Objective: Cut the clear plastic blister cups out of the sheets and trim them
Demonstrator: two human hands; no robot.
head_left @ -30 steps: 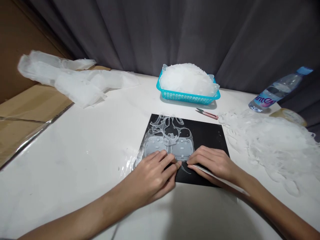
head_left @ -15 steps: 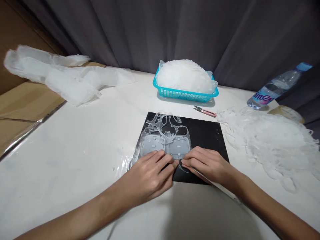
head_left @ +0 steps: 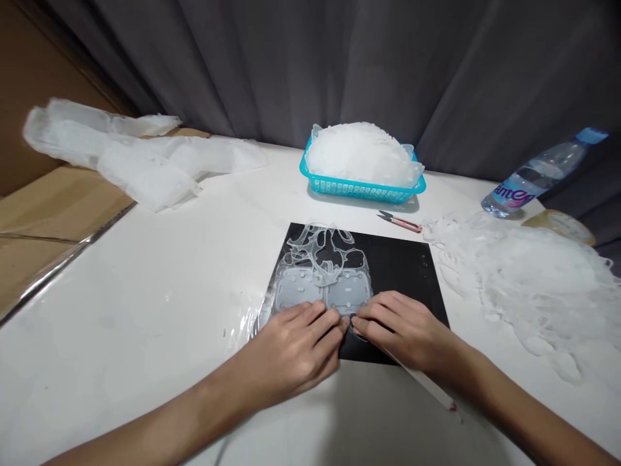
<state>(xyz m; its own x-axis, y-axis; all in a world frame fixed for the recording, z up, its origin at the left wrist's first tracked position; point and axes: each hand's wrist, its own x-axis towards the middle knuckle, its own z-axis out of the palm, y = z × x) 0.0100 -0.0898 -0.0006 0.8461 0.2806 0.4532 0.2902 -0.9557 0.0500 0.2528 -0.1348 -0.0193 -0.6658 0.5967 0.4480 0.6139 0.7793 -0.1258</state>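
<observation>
The clear moulded piece lies on the black mat in front of me. It has two rounded pads side by side, and a tangle of thin clear strands curls off their far edge. Over the last second it has hardly shifted on the mat. What has changed is my grip: my hands have crept together, and my fingertips now nearly meet at the near edge, just where the two pads join.

My left hand lies low with its fingers bent close together, their tips on the left pad's near edge. My right hand mirrors it, with its fingers on the right pad's corner and over a thin loop of strand there. Both thumbs are tucked out of sight, so I cannot tell whether I am pinching the material or only pressing it down. In my judgement, the work has narrowed to that one spot at the seam.

Beyond the mat, pink snips lie untouched on the white surface. Behind them stands a teal basket heaped with white pieces. To my right there is a loose pile of clear trimmings, with a water bottle lying beyond it. To my left, crumpled plastic bags rest across cardboard. A grey curtain hangs behind everything.
</observation>
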